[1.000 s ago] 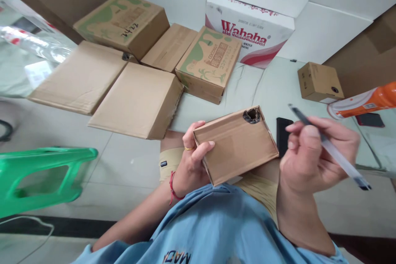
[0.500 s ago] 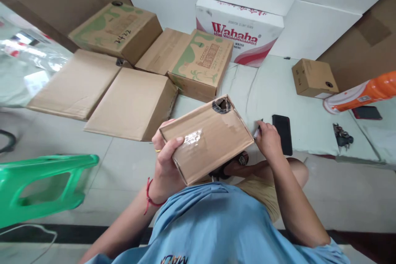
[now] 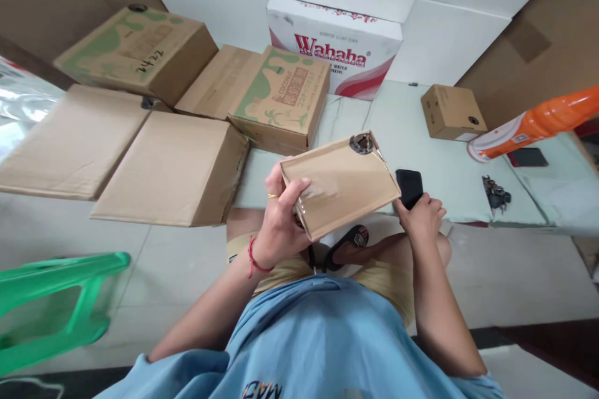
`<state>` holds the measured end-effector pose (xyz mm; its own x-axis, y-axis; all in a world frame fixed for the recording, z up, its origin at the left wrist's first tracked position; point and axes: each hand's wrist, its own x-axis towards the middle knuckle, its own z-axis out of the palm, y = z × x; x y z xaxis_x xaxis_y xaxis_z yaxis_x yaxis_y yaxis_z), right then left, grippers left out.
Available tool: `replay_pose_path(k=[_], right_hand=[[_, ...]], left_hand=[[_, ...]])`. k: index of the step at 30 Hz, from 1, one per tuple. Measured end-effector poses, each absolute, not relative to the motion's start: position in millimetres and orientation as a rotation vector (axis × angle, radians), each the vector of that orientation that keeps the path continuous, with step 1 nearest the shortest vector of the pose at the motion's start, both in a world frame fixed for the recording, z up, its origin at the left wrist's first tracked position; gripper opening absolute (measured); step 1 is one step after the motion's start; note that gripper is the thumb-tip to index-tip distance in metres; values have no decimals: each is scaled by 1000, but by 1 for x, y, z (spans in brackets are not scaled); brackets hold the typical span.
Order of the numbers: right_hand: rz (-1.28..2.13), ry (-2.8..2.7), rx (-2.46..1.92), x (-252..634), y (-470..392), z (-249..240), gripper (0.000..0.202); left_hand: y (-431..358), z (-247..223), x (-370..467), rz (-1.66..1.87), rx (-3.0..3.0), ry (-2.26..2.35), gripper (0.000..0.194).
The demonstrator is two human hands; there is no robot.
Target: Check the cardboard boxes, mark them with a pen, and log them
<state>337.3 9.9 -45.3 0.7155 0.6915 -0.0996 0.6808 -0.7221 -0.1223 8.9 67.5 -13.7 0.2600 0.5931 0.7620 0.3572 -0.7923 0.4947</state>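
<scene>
Left hand (image 3: pixel 286 218) clamped on cardboard box (image 3: pixel 344 190) at centre, right hand (image 3: pixel 422 219) at black phone (image 3: pixel 409 187), right of centre, grip unclear.

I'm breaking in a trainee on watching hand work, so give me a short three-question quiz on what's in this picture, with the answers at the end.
1. True or false: the left hand holds a small cardboard box with a dark-edged hole near one corner.

2. Which thing is nearest the right hand?
A. the orange bottle
B. the black phone
C. the bunch of keys

3. Fill in the blank: the big red word on the white carton behind the brown boxes reads "____".

Key: 1. True; 2. B; 3. Wahaha
</scene>
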Motion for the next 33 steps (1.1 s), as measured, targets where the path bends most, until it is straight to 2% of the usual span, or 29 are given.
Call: replay_pose_path(k=[9, 13, 19, 24, 28, 33], right_hand=[[340, -1019, -2850, 353, 12, -37, 91], [359, -999, -2796, 358, -7, -31, 88], [-36, -1066, -2217, 328, -23, 25, 76], [-190, -1369, -1905, 259, -20, 86, 69], [-226, -1514, -1763, 220, -14, 96, 69], [-238, -1587, -1737, 213, -11, 88, 71]], left_hand=[[67, -7, 5, 1402, 2322, 903, 105], [66, -6, 7, 1408, 2304, 894, 104], [67, -7, 6, 1388, 2322, 879, 101], [66, -7, 6, 1358, 2378, 894, 101], [62, -7, 7, 1344, 2383, 925, 99], [61, -7, 7, 1358, 2362, 911, 97]])
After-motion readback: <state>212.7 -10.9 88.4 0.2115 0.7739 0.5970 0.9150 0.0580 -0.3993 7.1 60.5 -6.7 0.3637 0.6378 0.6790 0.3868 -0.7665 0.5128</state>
